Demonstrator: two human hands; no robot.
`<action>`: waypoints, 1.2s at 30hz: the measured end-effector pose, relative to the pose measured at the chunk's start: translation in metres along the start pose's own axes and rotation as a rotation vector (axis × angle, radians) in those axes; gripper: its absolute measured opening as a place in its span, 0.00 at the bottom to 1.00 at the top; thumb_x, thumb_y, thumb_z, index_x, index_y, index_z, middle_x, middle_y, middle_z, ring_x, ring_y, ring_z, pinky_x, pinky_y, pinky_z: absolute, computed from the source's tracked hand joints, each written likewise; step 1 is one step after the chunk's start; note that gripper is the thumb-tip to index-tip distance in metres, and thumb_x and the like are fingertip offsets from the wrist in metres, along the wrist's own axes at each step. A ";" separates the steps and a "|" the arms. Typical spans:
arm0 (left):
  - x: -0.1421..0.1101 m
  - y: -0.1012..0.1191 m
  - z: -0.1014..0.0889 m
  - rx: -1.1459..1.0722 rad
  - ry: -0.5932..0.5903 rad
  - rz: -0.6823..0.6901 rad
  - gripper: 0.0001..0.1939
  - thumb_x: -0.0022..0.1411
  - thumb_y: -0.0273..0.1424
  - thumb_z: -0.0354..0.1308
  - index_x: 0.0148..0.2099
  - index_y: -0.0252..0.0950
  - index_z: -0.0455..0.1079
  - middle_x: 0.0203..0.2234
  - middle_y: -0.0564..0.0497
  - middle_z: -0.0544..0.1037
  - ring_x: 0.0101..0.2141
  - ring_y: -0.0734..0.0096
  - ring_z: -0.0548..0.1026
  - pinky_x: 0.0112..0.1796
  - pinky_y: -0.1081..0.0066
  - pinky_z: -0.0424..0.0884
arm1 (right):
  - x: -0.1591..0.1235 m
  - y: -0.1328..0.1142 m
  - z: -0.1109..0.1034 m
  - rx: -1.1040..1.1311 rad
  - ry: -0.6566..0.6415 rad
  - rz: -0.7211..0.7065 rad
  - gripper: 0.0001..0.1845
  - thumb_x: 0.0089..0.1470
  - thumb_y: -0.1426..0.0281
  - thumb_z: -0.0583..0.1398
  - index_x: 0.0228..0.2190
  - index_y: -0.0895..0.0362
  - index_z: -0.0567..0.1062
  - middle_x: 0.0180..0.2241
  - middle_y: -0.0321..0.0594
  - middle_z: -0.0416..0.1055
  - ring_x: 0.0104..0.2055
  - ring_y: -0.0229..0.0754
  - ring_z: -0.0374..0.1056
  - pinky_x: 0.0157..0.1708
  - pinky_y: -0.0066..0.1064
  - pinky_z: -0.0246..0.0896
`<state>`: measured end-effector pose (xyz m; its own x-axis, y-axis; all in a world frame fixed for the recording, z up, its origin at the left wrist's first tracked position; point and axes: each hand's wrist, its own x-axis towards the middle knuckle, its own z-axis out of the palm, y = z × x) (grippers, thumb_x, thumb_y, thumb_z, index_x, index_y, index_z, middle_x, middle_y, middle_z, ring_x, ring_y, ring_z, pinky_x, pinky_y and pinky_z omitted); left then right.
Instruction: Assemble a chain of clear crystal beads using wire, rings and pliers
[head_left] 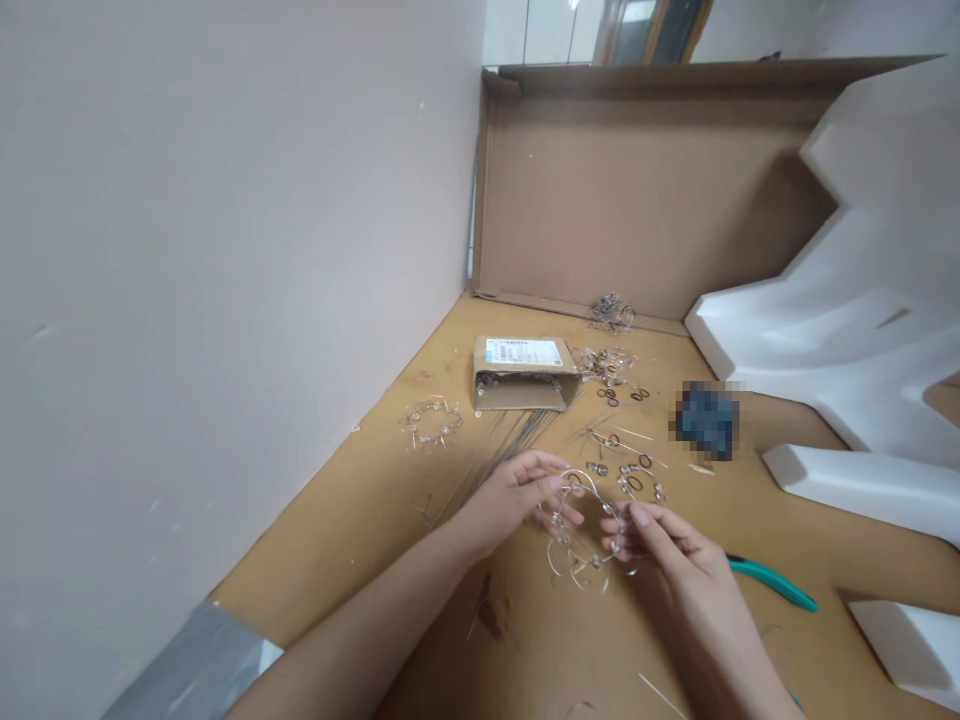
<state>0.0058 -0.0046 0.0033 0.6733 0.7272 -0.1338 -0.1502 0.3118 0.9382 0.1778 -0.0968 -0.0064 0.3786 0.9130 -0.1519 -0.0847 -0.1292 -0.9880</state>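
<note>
A ring of bent wire strung with small clear beads (pixel 583 530) is held just above a brown cardboard work surface (pixel 360 520). My left hand (pixel 517 495) pinches the ring's left side with fingers curled. My right hand (pixel 660 540) pinches its right side near the top. Loose beaded loops and small metal rings (pixel 626 470) lie just beyond my hands. A bundle of thin straight wires (pixel 517 435) lies to the left of them.
A small open cardboard box (pixel 525 375) with a white label sits behind. A finished beaded ring (pixel 430 422) lies at left near the wall. Teal-handled pliers (pixel 772 580) lie at right. White foam blocks (pixel 847 330) and an upright cardboard panel (pixel 637 200) border the area.
</note>
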 end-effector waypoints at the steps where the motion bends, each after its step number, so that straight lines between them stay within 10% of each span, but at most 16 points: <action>1: 0.000 0.001 0.000 0.010 0.001 -0.002 0.19 0.52 0.41 0.60 0.42 0.34 0.63 0.38 0.44 0.76 0.31 0.67 0.77 0.26 0.74 0.70 | 0.000 -0.001 0.000 0.015 -0.008 0.007 0.17 0.42 0.55 0.64 0.29 0.56 0.78 0.27 0.42 0.77 0.26 0.40 0.69 0.30 0.30 0.64; 10: 0.002 -0.006 -0.002 0.166 0.009 -0.012 0.19 0.52 0.44 0.59 0.37 0.32 0.67 0.32 0.46 0.76 0.30 0.71 0.74 0.27 0.74 0.67 | -0.003 -0.001 -0.001 0.074 -0.052 0.070 0.15 0.47 0.57 0.62 0.29 0.57 0.77 0.22 0.37 0.72 0.20 0.33 0.62 0.18 0.24 0.53; 16: -0.002 -0.012 0.001 0.180 -0.197 -0.043 0.18 0.47 0.39 0.65 0.37 0.32 0.69 0.28 0.51 0.75 0.29 0.77 0.71 0.32 0.76 0.65 | -0.008 -0.004 0.006 0.015 -0.267 0.149 0.15 0.48 0.58 0.62 0.26 0.59 0.75 0.20 0.37 0.72 0.16 0.31 0.58 0.15 0.22 0.47; 26: 0.005 -0.013 0.001 0.096 0.065 0.058 0.21 0.47 0.45 0.62 0.33 0.35 0.60 0.19 0.58 0.68 0.17 0.79 0.68 0.20 0.77 0.66 | -0.004 -0.006 0.003 0.346 -0.153 0.131 0.20 0.50 0.61 0.61 0.44 0.55 0.72 0.41 0.46 0.75 0.41 0.46 0.70 0.39 0.36 0.61; 36: 0.000 -0.005 0.002 0.285 0.161 0.154 0.15 0.53 0.42 0.57 0.33 0.34 0.64 0.23 0.55 0.67 0.22 0.80 0.64 0.23 0.77 0.62 | 0.000 0.004 -0.002 0.196 -0.095 0.071 0.16 0.50 0.60 0.61 0.38 0.56 0.76 0.32 0.44 0.77 0.33 0.42 0.69 0.28 0.29 0.62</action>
<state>0.0080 -0.0079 -0.0007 0.5323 0.8465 -0.0108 -0.0181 0.0242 0.9995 0.1797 -0.0983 -0.0100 0.2773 0.9379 -0.2082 -0.2894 -0.1251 -0.9490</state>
